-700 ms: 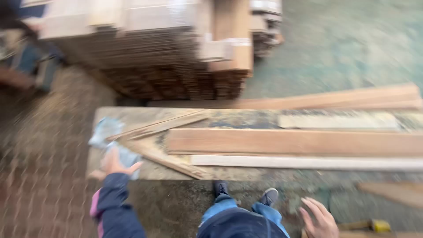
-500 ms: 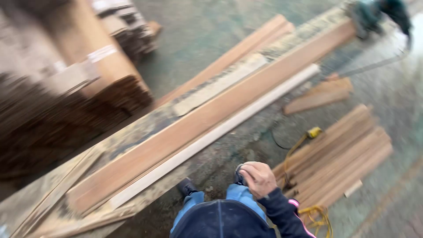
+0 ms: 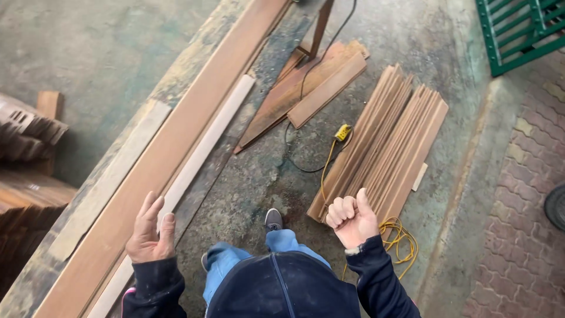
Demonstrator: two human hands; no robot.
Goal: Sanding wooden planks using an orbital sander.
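Observation:
My left hand (image 3: 150, 234) is flat with its fingers apart, hovering over the near end of a long reddish wooden plank (image 3: 176, 135) and a thin pale strip (image 3: 203, 150) beside it. Both lie on a long, worn, dusty bench (image 3: 176, 65). My right hand (image 3: 352, 219) is curled into a loose fist with the thumb up and nothing in it, above the concrete floor next to a pile of narrow wooden slats (image 3: 388, 141). My feet and blue trousers (image 3: 271, 244) are below.
A yellow cable with a plug (image 3: 342, 133) and a black cord run across the floor. Short offcut boards (image 3: 306, 88) lie by the bench. A green metal gate (image 3: 518, 29) stands top right beside brick paving. Stacked timber (image 3: 23, 141) is at the left.
The view has swung right along the bench, away from the big timber stack. My left hand let go of the crumpled pale rag and now hovers empty. My right hand stays fisted.

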